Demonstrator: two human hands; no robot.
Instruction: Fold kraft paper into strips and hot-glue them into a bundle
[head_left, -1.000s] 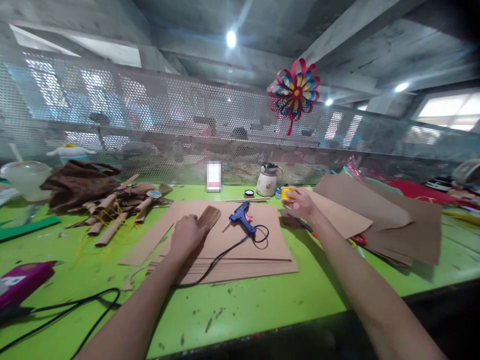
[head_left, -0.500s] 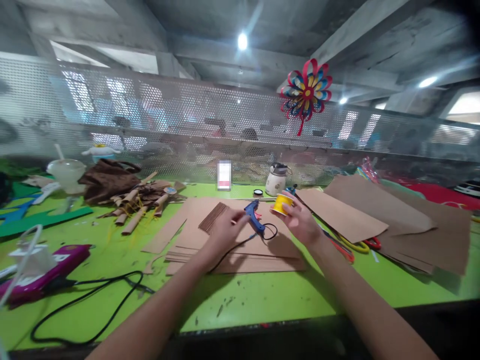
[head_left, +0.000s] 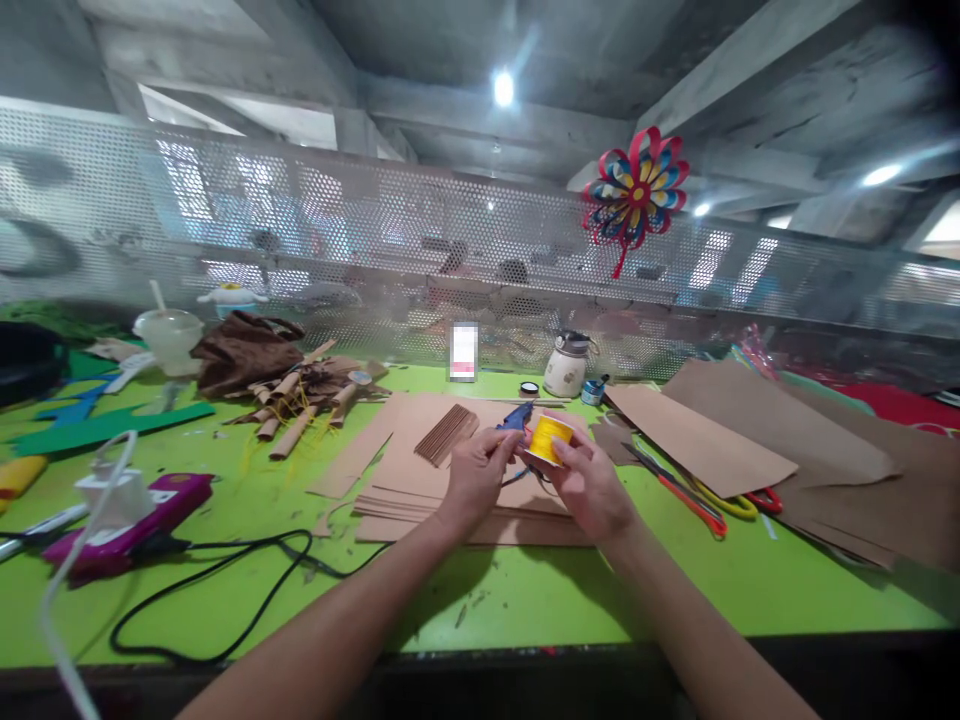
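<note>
My right hand [head_left: 592, 485] holds a small yellow spool [head_left: 550, 438] of thread above a stack of brown cardboard sheets [head_left: 420, 485]. My left hand [head_left: 480, 470] is closed at the spool's left side, its fingertips pinched against it. A blue glue gun [head_left: 514, 418] lies on the cardboard just behind the hands, partly hidden by them. A folded brown pleated strip [head_left: 448, 434] lies on the cardboard to the left of my left hand.
The green table [head_left: 225, 560] carries brown paper rolls [head_left: 292, 405], a black cord [head_left: 217, 570], a pink device [head_left: 127, 520], a white jar [head_left: 566, 366], large brown sheets [head_left: 750, 430] and red and yellow scissors [head_left: 712, 500]. A perforated metal screen [head_left: 375, 230] stands behind, with a paper pinwheel [head_left: 636, 192].
My right hand brought the yellow spool from the back right toward the middle. My left hand left the pleated strip and came to the spool. The view shifted left.
</note>
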